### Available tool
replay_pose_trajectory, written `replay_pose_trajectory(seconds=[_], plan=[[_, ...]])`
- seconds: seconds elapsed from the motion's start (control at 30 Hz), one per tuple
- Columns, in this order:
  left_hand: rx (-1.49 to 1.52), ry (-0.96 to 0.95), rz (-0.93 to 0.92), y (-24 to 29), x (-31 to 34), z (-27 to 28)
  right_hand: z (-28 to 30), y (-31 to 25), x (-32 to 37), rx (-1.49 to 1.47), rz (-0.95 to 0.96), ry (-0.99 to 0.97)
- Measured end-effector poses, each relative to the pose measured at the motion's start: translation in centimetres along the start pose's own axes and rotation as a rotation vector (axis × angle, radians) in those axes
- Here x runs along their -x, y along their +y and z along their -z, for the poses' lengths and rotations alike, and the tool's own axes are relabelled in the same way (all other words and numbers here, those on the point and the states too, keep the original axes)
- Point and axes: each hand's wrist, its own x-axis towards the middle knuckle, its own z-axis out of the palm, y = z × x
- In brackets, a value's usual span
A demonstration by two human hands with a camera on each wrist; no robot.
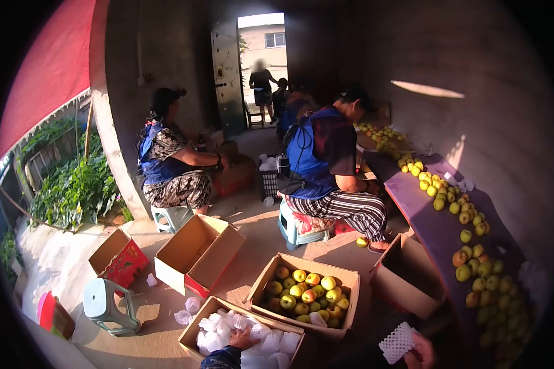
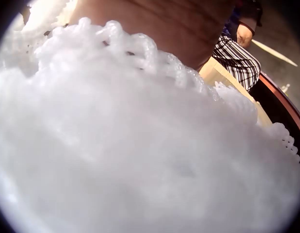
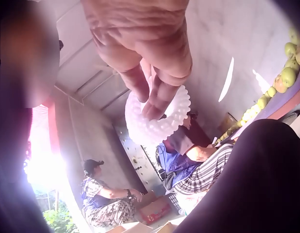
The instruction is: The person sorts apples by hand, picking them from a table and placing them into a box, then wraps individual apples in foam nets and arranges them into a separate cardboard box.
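My left hand (image 1: 241,338) reaches into a cardboard box (image 1: 191,347) of white foam nets (image 1: 212,329), touching the heap; its fingertips are hidden. In the left wrist view, white netting (image 2: 116,121) fills most of the picture below the palm (image 2: 154,29). To the right of the boxes, my right hand (image 1: 420,352) holds a white foam net (image 1: 397,342). The right wrist view shows this hand (image 3: 145,53) pointing down, with its fingers pinching the ring-shaped net (image 3: 140,121) and partly inside its opening. No apple is in the right hand.
A box of apples (image 1: 308,292) stands beyond the nets. Apples (image 1: 465,215) line a purple-covered table (image 1: 425,209) at the right. Two people sit ahead on stools, one in striped trousers (image 1: 351,209), one in patterned clothes (image 1: 172,157). Other boxes (image 1: 197,252) and a stool (image 1: 108,301) stand left.
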Motion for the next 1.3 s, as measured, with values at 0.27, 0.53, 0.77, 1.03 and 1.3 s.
replay_pose_trajectory(seconds=[0.27, 0.53, 0.77, 1.03, 1.3], plan=[[-0.313, 0.052, 0.083, 3.3, 2.1, 4.3, 1.3, -0.4, -0.4, 0.298, 0.218, 0.101], [-0.155, 0.233, -0.468, 10.1, 6.6, 4.4, 1.0, -1.5, -0.4, 0.41, 0.227, 0.153], [-0.207, 0.428, -0.672, 8.4, 3.4, 0.0, 0.3, -2.1, 0.4, 0.338, 0.09, 0.189], [-0.163, 0.36, -0.844, 10.9, 2.7, 0.0, -0.2, -0.3, 0.3, 0.317, 0.163, 0.132], [-0.239, 0.291, -0.852, 13.1, 1.9, -1.1, -1.0, -2.0, 0.1, 0.321, 0.139, 0.07]])
